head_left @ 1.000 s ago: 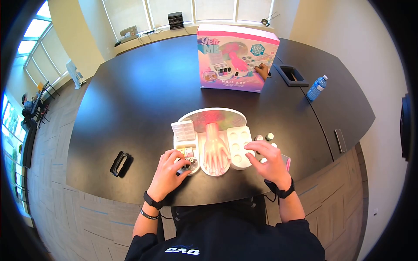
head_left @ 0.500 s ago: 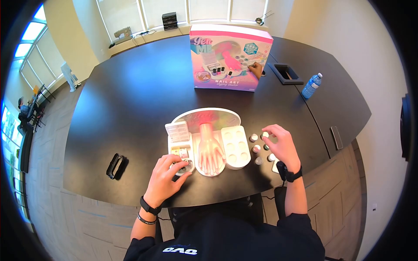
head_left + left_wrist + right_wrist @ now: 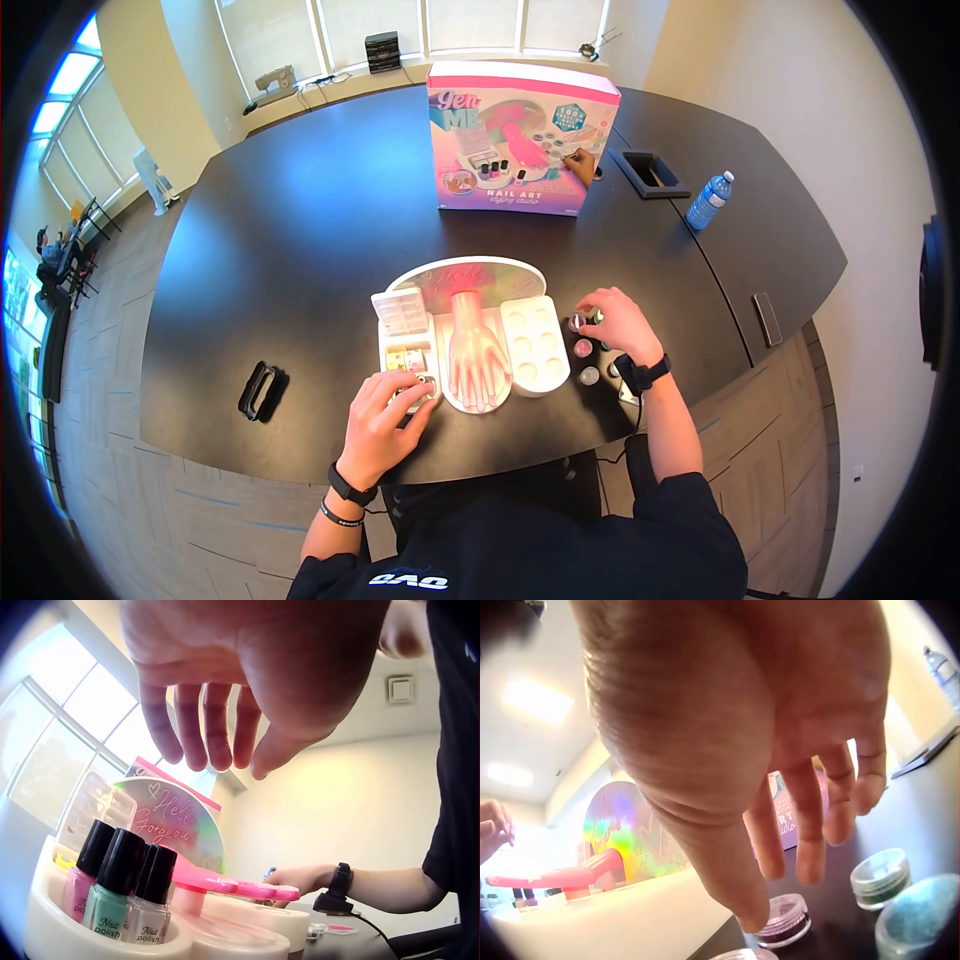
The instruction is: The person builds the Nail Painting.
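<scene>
My left hand (image 3: 380, 420) hovers with loosely bent fingers over the front left compartment of a white nail-art stand. Below it in the left wrist view stand black-capped nail polish bottles (image 3: 111, 904), pink, green and pale, apart from the fingertips. A pink model hand (image 3: 476, 355) lies palm down in the stand's middle, before a rounded iridescent panel (image 3: 176, 817). On the right, my right hand (image 3: 622, 328) reaches down over small glitter pots. Its thumb tip is right at a purple glitter pot (image 3: 786, 921), with the other fingertips extended just behind and above the lid.
A white six-well palette (image 3: 538, 378) forms the stand's right side. A pink nail-art box (image 3: 515, 140) stands farther back, with a water bottle (image 3: 710, 200) and a phone (image 3: 767, 319) to the right. A black oblong object (image 3: 258, 390) lies at the left.
My right hand has moved from over the palette out to the right, then down among the glitter pots. The left hand stays over the polish bottles. The head view has shifted slightly.
</scene>
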A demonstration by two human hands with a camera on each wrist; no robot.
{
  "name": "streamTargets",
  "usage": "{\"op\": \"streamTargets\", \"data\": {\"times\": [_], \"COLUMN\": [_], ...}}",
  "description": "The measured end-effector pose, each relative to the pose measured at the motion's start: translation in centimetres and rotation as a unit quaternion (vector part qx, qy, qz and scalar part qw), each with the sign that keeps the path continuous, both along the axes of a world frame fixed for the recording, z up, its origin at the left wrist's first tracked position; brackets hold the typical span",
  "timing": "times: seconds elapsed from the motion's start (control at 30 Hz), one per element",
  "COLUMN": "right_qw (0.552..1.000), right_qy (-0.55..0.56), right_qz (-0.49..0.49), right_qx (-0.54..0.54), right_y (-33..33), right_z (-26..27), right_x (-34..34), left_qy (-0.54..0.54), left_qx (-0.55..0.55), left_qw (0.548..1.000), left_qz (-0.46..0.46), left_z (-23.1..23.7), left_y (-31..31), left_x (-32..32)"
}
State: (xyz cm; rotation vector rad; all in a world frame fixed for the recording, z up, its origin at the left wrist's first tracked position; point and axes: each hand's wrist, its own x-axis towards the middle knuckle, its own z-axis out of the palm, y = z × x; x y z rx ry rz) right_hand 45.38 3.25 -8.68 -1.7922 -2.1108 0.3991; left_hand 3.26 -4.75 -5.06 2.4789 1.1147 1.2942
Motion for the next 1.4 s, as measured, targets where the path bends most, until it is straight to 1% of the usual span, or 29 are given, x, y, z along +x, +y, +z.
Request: {"op": "streamTargets", "data": {"times": [0.27, 0.6, 0.7, 0.8, 0.87, 1.0, 1.07, 1.23, 1.4], "right_qw": [0.999, 0.999, 1.000, 1.000, 1.000, 1.000, 0.999, 0.998, 0.996], "right_qy": [-0.021, -0.016, -0.006, 0.002, 0.009, 0.013, 0.005, 0.013, 0.027], "right_qz": [-0.003, -0.008, -0.004, -0.009, -0.007, -0.013, 0.000, 0.030, 0.067], "right_qx": [-0.025, -0.026, -0.011, -0.016, 0.006, 0.016, 0.044, 0.046, 0.058], "right_y": [0.3, 0.3, 0.3, -0.1, -0.4, -0.9, -0.9, -0.9, -0.5], "right_z": [-0.2, -0.2, -0.2, 1.0, 1.6, 3.1, 3.5, 5.4, 5.4], "right_x": [-0.9, -1.0, -1.0, -1.4, -1.6, -2.8, -3.1, -4.6, -6.4], "left_qy": [0.019, 0.013, 0.009, 0.004, 0.002, 0.001, 0.000, -0.005, -0.010], "left_qx": [-0.010, -0.008, -0.009, -0.016, -0.017, -0.020, -0.023, -0.030, -0.036], "left_qw": [1.000, 1.000, 1.000, 1.000, 1.000, 1.000, 1.000, 0.999, 0.999], "left_qz": [-0.004, -0.002, -0.001, 0.004, 0.008, 0.011, 0.016, 0.023, 0.028], "left_z": [-0.1, -0.2, -0.3, -0.3, -0.2, -0.2, -0.2, -0.3, -0.5], "left_y": [0.3, 1.0, 1.1, 1.2, 1.2, 1.4, 1.3, 1.1, 1.0], "left_x": [0.0, 0.1, 0.1, 0.2, 0.2, -0.1, -0.2, -0.5, -0.7]}}
